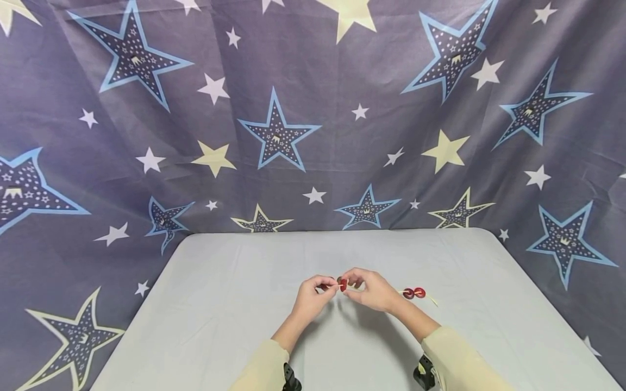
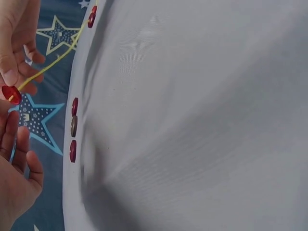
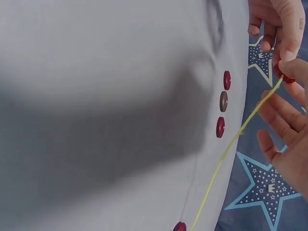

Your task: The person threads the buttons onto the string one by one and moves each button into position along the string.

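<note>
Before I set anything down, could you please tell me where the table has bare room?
The table looks bare between its left edge and the left hand, and between the yellow string and its right edge. Crowded: the middle, where the right hand holds a red button, with more buttons behind.

Glossy red round button (image 1: 344, 285): held raised, roughly upright. Thin yellow string (image 3: 216, 168): meets that button; two strung round buttons (image 1: 419, 292), maroon and red, lie right of it.
</note>
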`<state>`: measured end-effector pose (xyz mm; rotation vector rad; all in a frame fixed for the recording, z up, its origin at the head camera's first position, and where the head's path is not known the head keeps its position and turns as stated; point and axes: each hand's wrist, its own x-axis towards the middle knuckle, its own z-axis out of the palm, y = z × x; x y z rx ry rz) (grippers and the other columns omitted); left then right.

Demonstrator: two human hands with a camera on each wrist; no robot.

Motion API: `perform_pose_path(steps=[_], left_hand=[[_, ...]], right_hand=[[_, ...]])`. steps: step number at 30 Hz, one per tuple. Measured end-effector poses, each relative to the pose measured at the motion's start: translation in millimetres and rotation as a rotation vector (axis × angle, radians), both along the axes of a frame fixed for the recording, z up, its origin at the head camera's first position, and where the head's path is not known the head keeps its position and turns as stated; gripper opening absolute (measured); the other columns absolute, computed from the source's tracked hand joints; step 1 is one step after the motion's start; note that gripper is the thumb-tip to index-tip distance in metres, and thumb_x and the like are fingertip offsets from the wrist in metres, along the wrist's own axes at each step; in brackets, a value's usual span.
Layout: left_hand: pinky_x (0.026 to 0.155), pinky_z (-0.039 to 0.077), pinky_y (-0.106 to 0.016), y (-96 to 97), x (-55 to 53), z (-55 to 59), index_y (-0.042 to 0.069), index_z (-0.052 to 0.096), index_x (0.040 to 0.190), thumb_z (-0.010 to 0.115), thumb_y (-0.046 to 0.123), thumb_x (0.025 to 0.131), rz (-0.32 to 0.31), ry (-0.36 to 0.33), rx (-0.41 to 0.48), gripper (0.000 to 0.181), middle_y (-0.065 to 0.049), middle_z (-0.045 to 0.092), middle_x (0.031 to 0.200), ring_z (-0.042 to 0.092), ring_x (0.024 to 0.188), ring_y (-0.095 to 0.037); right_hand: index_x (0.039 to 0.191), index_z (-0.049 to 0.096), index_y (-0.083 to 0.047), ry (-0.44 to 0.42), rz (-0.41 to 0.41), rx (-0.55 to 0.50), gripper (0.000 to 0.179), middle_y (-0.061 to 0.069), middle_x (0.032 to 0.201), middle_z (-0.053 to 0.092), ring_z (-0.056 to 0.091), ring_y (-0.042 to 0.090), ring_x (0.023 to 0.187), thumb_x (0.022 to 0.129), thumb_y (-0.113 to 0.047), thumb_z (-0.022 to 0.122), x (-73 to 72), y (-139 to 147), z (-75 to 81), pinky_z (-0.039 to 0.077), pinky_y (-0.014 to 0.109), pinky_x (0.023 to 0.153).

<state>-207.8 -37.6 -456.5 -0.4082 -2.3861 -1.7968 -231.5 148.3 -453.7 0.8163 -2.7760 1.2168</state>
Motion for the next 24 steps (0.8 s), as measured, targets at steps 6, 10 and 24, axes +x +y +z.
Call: perform_pose_path(steps=[6, 10, 24], left_hand=[[0.064, 0.042, -0.018, -0.7, 0.8, -0.4, -0.003, 0.069, 0.087, 0.067, 0.003, 0.082, 0.005, -0.011, -0.021, 0.008, -0.018, 0.068, 0.091, 0.056, 0.077, -0.014], [0.060, 0.042, -0.017, -1.2, 1.7, -0.3, -0.003, 0.069, 0.087, 0.066, 0.003, 0.082, -0.003, -0.012, -0.012, 0.007, -0.017, 0.068, 0.090, 0.056, 0.076, -0.015], [0.059, 0.041, -0.015, -2.5, -18.7, -36.6, 0.004, 0.071, 0.086, 0.070, 0.009, 0.081, 0.007, -0.020, 0.002, 0.006, -0.012, 0.069, 0.088, 0.053, 0.074, -0.005]], right_hand=[[0.106, 0.066, -0.010, 0.016, -0.008, 0.028, 0.025, -0.003, 0.095, 0.067, 0.060, 0.019, 0.086, 0.083, -0.018, 0.068, -0.2, 3, -1.7, 0.048, 0.029, 0.077], [0.106, 0.066, -0.009, 0.018, -0.009, 0.034, 0.025, -0.001, 0.093, 0.067, 0.059, 0.018, 0.086, 0.082, -0.018, 0.068, 0.0, 5, -2.7, 0.049, 0.040, 0.078], [0.106, 0.065, -0.009, 0.016, -0.019, 0.053, 0.025, 0.003, 0.091, 0.066, 0.060, 0.022, 0.086, 0.083, -0.019, 0.067, -2.2, 12, -7.6, 0.049, 0.040, 0.076]])
